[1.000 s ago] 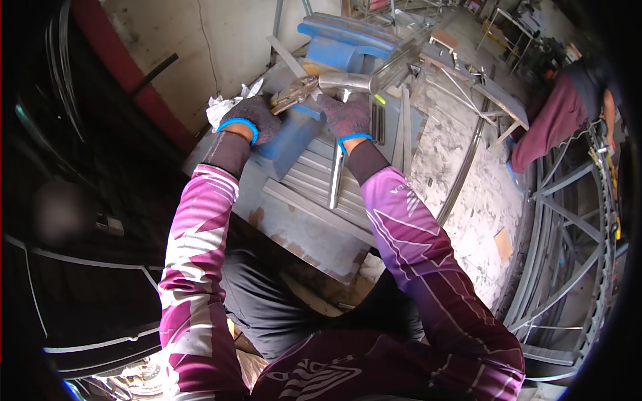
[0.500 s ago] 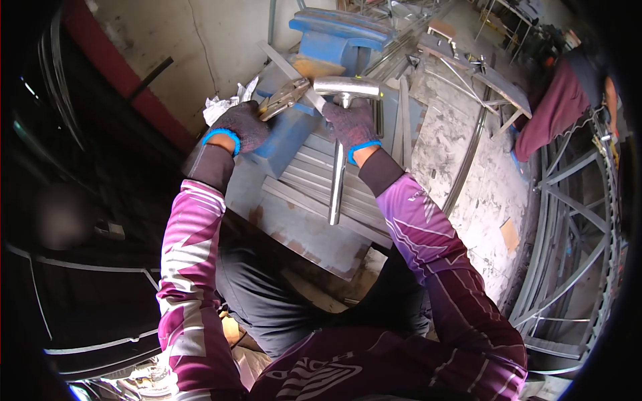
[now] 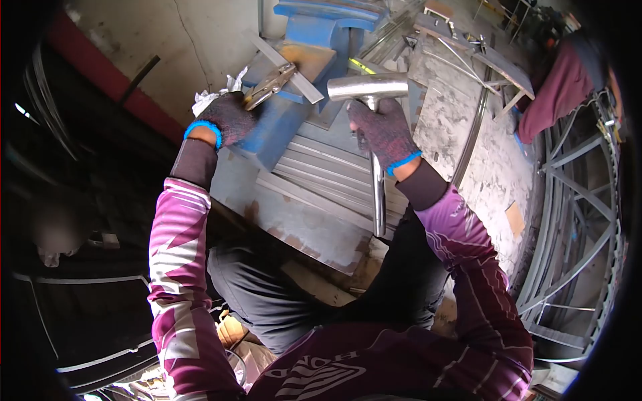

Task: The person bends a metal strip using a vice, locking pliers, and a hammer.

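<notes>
My left hand point(image 3: 231, 120), in a dark knit glove with a blue cuff, is closed around the handles of locking pliers point(image 3: 273, 81). Their jaws grip a flat metal strip point(image 3: 306, 88), which lies slantwise over a blue metal vise point(image 3: 266, 137). My right hand point(image 3: 389, 130), gloved the same way, is wrapped around the shaft of an all-metal hammer point(image 3: 378, 200). The hammer's cylindrical head sits just above that hand, to the right of the strip and apart from it. Parts of the pliers' handles are hidden by the left glove.
Several flat bars point(image 3: 321, 175) lie side by side on a grey metal plate point(image 3: 294, 230) before my knees. Crumpled white material point(image 3: 217, 93) is beside the left hand. A metal truss point(image 3: 578, 174) and a person in maroon clothing point(image 3: 552, 90) are at right.
My right hand has moved right, away from the strip, with the hammer still in it. The left hand has shifted slightly left. A yellow-green marking now shows behind the hammer.
</notes>
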Demonstrator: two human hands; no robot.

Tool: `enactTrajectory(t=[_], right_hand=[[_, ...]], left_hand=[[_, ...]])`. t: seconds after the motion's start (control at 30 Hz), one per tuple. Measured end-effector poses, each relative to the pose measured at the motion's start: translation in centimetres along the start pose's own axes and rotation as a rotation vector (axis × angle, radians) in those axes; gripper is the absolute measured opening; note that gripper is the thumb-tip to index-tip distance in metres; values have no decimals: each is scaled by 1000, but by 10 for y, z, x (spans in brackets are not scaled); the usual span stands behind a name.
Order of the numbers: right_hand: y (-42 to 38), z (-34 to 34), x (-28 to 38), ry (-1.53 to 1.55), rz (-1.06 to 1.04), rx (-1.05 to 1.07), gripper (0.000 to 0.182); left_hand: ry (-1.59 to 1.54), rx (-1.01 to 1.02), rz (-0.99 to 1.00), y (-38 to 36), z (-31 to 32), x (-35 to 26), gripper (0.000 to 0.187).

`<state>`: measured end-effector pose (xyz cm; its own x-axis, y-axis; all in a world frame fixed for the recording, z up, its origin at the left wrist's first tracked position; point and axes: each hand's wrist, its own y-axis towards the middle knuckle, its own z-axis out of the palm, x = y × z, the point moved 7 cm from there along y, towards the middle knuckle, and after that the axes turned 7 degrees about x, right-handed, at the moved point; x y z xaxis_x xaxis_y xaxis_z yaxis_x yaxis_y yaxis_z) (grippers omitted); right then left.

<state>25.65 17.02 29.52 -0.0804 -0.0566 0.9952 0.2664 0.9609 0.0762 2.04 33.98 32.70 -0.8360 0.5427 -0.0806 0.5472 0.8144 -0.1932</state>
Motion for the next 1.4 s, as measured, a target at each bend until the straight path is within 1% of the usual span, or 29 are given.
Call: enactTrajectory(t=[0.03, 0.1, 0.13, 0.2, 0.23, 0.27, 0.33, 0.4, 0.53, 0.63, 0.73, 0.87, 1.03, 1.1, 1.17, 1.27, 1.33, 1.37, 1.4], right_hand=[[-9, -2, -1, 1, 4, -3, 27], [-23, -8, -7, 116, 45, -67, 22], [-25, -11, -11, 137, -3, -76, 21], [-31, -14, -11, 147, 27, -73, 20], [-33, -17, -11, 146, 54, -66, 19], [-32, -21, -13, 147, 51, -69, 19], [-29, -27, -16, 23, 32, -90, 18], [-29, -28, -14, 45, 11, -98, 18], [-32, -29, -10, 83, -46, -116, 19], [-33, -29, -12, 101, 10, -103, 19], [-34, -33, -9, 16, -35, -103, 20], [-34, -37, -11, 48, -27, -112, 20], [-36, -40, -20, 151, 94, -96, 21], [-35, -41, -21, 133, 59, -116, 21], [-34, -42, -28, 115, 25, -136, 22], [-30, -46, -34, 141, -21, -123, 27], [-26, -43, -31, 188, 89, -24, 29], [-22, -37, -15, 182, 87, -13, 29], [-18, -29, 5, 92, 55, 7, 32]], left_hand=[[1, 5, 3, -1, 2, -1, 42], [-85, -4, 22, -3, 1, -2, 41], [-77, -1, 22, 2, 5, 3, 41], [123, -56, 107, 16, 15, 9, 39], [127, -57, 113, 15, 13, 5, 39], [119, -23, 78, 14, 12, 5, 38], [114, 6, 40, 16, 14, 9, 37], [169, 4, 94, 23, 23, 14, 39], [150, 35, 77, 27, 28, 16, 39], [127, 23, 42, 18, 20, 11, 39], [105, 40, 33, 19, 20, 12, 39], [94, 45, 26, 17, 19, 10, 41], [78, 55, -18, 13, 14, 7, 43], [118, 38, -4, 14, 14, 7, 43], [87, 36, -8, 13, 13, 5, 43], [66, 10, -15, 10, 12, 0, 41], [69, -25, -30, 8, 8, -1, 40], [103, -36, -45, 7, 6, -1, 40], [139, -45, -60, 6, 5, -2, 39]])
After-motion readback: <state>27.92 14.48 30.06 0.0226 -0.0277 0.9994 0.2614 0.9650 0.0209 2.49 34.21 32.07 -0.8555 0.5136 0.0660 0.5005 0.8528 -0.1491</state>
